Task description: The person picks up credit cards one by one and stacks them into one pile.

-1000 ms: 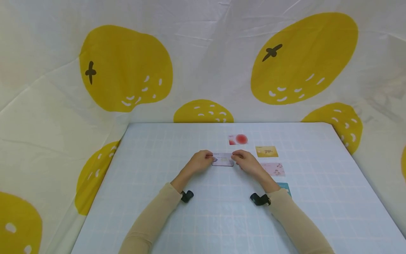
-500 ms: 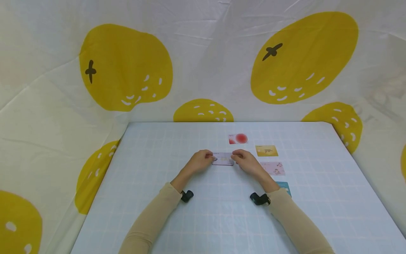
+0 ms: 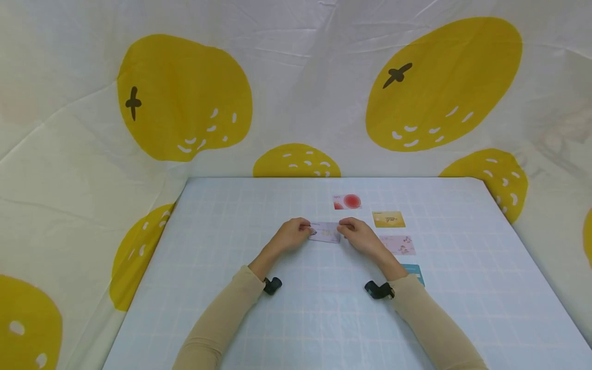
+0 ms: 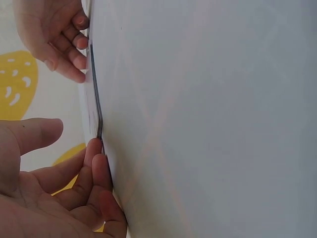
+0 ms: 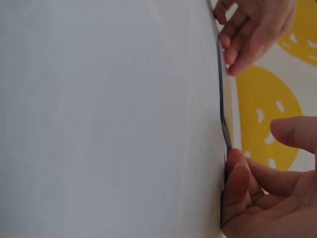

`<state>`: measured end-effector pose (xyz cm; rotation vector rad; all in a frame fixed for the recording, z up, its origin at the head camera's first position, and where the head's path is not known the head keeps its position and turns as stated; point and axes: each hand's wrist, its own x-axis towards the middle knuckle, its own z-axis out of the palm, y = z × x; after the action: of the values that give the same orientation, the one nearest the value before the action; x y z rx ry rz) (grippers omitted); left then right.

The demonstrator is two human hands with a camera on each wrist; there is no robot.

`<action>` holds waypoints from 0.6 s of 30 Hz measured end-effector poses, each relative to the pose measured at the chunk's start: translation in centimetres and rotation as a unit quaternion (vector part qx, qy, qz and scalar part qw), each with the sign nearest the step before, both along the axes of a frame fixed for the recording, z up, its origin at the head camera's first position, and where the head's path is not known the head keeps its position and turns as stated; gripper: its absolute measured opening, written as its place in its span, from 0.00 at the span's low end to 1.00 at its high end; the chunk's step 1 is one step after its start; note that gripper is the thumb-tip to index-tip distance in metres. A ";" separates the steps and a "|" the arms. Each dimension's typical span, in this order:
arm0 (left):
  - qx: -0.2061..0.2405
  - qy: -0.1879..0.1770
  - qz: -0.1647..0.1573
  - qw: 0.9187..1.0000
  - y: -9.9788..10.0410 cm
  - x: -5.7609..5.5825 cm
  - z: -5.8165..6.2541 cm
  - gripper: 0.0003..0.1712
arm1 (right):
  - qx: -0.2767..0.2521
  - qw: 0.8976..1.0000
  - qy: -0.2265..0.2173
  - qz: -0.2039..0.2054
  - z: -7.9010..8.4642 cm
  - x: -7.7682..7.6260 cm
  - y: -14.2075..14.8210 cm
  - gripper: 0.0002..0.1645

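A pale lilac card [image 3: 325, 232] lies lengthwise between the two hands in the head view, its left and right ends at the fingertips. My left hand [image 3: 292, 234] pinches the left end, and my right hand [image 3: 362, 237] pinches the right end. Seen edge-on in the left wrist view, the card [image 4: 96, 87] shows as a thin dark double line close to the tabletop, slightly bent near my left fingertips [image 4: 100, 166]. In the right wrist view, the card's edge [image 5: 221, 82] runs down to my right fingertips [image 5: 237, 181].
Further cards lie on the pale checked tabletop [image 3: 222, 329]: a red-and-white one [image 3: 348, 202] at the back, a gold one [image 3: 389, 219], a pink one [image 3: 401, 245] and a teal one [image 3: 416, 273], the last two partly behind the right arm. A fruit-patterned cloth [image 3: 310, 92] hangs behind.
The lilac card has tilted slightly, its right end now a little nearer the person. The dark line along its near edge has gone from the head view. Both hands keep their places.
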<state>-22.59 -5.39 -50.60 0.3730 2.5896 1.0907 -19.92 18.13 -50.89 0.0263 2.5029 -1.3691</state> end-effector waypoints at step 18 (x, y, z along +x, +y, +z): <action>0.009 -0.006 0.003 1.000 -0.1 -0.1 -0.4 0.22 | -0.012 1.000 -0.003 -0.004 -0.1 0.0 0.1 0.26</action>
<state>-22.69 -5.45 -51.02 0.3607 2.5736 1.1156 -19.97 18.27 -51.01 0.0348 2.4837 -1.3998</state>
